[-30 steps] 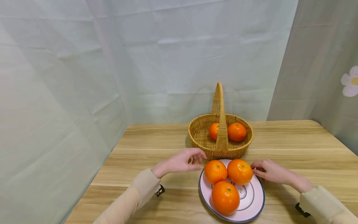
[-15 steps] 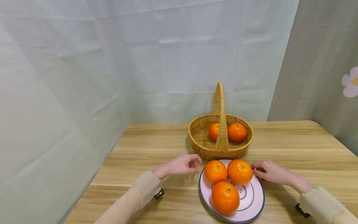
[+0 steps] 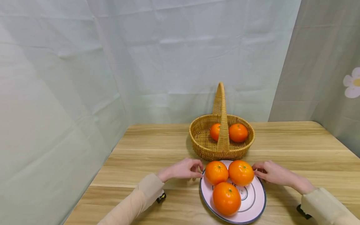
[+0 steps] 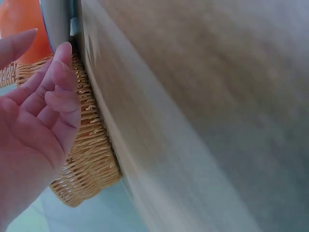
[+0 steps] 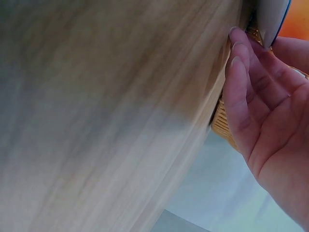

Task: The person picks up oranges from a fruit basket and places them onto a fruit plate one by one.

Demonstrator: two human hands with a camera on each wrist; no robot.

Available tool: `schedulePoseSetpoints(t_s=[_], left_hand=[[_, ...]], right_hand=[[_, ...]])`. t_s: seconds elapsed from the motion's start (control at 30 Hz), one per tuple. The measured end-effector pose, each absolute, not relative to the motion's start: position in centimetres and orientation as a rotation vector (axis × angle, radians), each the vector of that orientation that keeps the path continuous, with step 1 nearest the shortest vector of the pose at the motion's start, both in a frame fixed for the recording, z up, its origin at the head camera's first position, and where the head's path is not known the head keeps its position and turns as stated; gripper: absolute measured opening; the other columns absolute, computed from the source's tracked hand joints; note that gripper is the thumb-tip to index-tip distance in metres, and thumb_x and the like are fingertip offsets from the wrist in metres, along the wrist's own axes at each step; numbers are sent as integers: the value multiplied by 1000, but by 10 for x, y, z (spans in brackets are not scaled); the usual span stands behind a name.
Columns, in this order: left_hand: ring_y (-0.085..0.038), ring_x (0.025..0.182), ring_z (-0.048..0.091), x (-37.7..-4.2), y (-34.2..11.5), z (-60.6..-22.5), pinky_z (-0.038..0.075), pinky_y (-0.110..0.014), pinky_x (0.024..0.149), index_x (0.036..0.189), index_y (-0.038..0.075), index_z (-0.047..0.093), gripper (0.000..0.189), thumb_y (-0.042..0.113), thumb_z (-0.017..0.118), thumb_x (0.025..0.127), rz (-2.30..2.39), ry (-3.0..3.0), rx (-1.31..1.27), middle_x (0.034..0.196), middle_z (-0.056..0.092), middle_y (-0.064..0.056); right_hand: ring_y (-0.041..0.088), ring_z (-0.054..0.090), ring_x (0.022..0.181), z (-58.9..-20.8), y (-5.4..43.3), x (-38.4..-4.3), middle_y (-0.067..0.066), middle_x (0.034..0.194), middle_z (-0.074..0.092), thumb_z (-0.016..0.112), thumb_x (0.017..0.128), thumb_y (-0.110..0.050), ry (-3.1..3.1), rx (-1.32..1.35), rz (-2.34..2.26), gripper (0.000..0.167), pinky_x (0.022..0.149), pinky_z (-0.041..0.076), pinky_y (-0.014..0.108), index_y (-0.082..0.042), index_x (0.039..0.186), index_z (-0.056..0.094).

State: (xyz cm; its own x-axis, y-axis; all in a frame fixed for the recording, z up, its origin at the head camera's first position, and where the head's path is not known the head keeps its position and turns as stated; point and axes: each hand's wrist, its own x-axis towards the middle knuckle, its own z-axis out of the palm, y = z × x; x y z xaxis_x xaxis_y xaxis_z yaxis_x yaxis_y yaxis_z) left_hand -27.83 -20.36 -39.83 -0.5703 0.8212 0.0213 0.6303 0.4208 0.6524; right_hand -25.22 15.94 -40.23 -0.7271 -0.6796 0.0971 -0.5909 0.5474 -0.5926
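A pale pink plate (image 3: 251,203) with a dark blue rim bears three orange mandarins, two at its far side (image 3: 216,172) (image 3: 241,172) and a bigger one (image 3: 226,199) nearer me. At the plate's right edge my right hand (image 3: 274,172) pinches the rim; the right wrist view shows the thumb over the plate (image 5: 271,19) and the fingers below. My left hand (image 3: 184,168) is at the left edge, fingers loosely bent. In the left wrist view a gap shows between its thumb and fingers (image 4: 63,77), with the plate's edge (image 4: 57,21) just past the fingertips.
Right behind the plate stands a wicker basket (image 3: 205,153) with a tall arched handle (image 3: 223,125). Inside it lie two more mandarins (image 3: 238,132), one partly hidden by the handle. The wooden table (image 3: 157,140) ends at a pale cloth backdrop (image 3: 174,62).
My left hand has drawn back from beside the basket, moving toward me and down to the plate's left edge. My right hand, the plate and the mandarins have stayed in place.
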Motion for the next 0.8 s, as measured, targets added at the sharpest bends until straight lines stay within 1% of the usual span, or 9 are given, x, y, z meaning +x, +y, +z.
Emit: schedulePoseSetpoints(t_s=[0.27, 0.33, 0.5, 0.57, 0.7, 0.8], left_hand=[[-3, 46, 46, -279, -201, -401, 38, -18, 46, 92, 8, 58, 21, 26, 65, 83, 825, 2439, 1216, 59, 53, 7], [-2, 46, 45, -279, -200, -401, 37, -17, 46, 91, 10, 58, 21, 28, 65, 83, 807, 2445, 1206, 58, 52, 9], [-1, 46, 46, -279, -198, -401, 37, -17, 46, 88, 13, 57, 16, 26, 64, 84, 786, 2434, 1217, 58, 52, 10], [-2, 46, 47, -279, -198, -402, 37, -17, 46, 87, 13, 57, 15, 25, 64, 84, 785, 2428, 1217, 59, 53, 9], [-6, 46, 50, -279, -196, -403, 38, -18, 45, 85, 12, 56, 13, 22, 64, 84, 814, 2402, 1179, 59, 55, 6], [-9, 47, 52, -279, -196, -404, 39, -18, 44, 85, 11, 56, 12, 20, 64, 84, 835, 2381, 1152, 59, 56, 6]], right_hand=[[1, 44, 45, -401, 158, -252, -12, 58, 47, 52, 91, -10, 2645, -1066, -917, 9, 40, 40, 24, -10, 95, 60], [1, 44, 44, -401, 158, -252, -12, 58, 47, 52, 91, -10, 2644, -1057, -915, 9, 40, 40, 23, -10, 94, 60], [2, 44, 45, -400, 158, -252, -11, 58, 47, 52, 92, -10, 2641, -1043, -914, 8, 40, 40, 23, -10, 94, 60], [2, 44, 45, -400, 158, -252, -11, 58, 47, 52, 92, -11, 2641, -1046, -917, 8, 40, 40, 23, -11, 94, 60], [2, 44, 45, -403, 159, -252, -12, 58, 47, 52, 92, -13, 2639, -1062, -921, 8, 41, 40, 23, -12, 94, 59], [1, 44, 45, -405, 161, -253, -12, 59, 47, 52, 93, -14, 2635, -1078, -925, 7, 40, 40, 23, -12, 93, 59]])
